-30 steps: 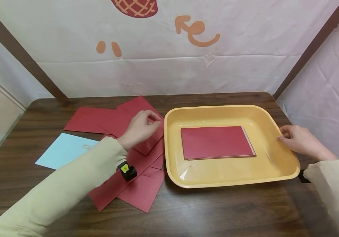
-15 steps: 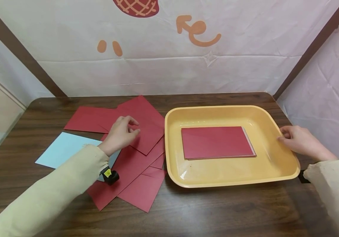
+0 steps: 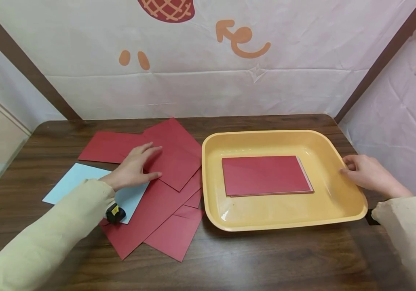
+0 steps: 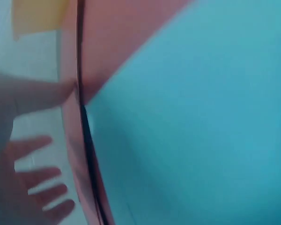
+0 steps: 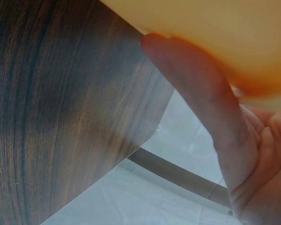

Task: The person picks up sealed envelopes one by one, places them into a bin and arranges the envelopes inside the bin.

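My left hand (image 3: 131, 167) is spread over a loose pile of flat, envelope-like red papers (image 3: 175, 153), with nothing in its grip. In the left wrist view its thumb (image 4: 42, 96) reaches the edge of a red sheet, and the other fingers are parted. A light blue rectangular paper (image 3: 66, 184) lies under the wrist, partly hidden by the sleeve. At the far right, my right hand (image 3: 371, 176) pinches the side rim of a yellow tray (image 3: 266, 220). The right wrist view shows its thumb (image 5: 196, 70) against the tray wall. Inside the tray lies a neat stack of red papers (image 3: 266, 176).
Everything sits on a dark wood-grain table (image 3: 251, 258). The pile's right edge lies right beside the tray's left rim. A pale printed cloth (image 3: 208, 93) hangs behind the table, with dark poles (image 3: 386, 60) at both sides.
My left hand has moved leftward away from the tray, and its fingers have spread from a loose curl. The right hand, tray and stack stay where they were.
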### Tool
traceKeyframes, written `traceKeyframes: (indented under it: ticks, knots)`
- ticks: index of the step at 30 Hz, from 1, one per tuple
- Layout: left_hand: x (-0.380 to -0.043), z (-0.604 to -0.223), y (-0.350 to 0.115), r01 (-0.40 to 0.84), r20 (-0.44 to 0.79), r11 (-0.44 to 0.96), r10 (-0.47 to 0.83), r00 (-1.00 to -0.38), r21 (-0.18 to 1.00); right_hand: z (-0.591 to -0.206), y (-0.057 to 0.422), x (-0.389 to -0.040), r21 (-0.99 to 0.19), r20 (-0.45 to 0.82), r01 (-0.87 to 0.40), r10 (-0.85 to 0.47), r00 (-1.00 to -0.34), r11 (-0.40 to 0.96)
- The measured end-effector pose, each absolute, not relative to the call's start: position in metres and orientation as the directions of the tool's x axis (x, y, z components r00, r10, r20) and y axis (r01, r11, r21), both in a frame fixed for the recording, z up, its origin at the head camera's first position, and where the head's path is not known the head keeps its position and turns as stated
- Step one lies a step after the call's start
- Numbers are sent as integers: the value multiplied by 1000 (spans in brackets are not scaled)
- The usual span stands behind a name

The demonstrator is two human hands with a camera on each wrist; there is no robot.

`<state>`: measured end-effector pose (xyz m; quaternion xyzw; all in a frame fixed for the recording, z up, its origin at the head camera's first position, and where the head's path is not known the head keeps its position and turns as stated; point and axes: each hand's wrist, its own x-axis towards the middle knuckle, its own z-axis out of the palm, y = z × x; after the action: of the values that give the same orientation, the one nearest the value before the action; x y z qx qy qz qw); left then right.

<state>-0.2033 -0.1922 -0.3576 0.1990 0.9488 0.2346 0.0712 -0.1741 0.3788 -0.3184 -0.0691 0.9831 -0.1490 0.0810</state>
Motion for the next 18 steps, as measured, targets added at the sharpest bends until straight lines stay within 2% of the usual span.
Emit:
traceKeyframes:
  ticks: [8, 18]
  knots:
    - [-204, -368, -198, 403, -101, 759, 519, -849, 512, -319, 377, -173, -299, -146, -102, -151, -978, 949]
    - [-189, -371, -188, 385, -118, 854, 448, -886, 350, -318, 378, -173, -291, -130, -111, -154, -980, 950]
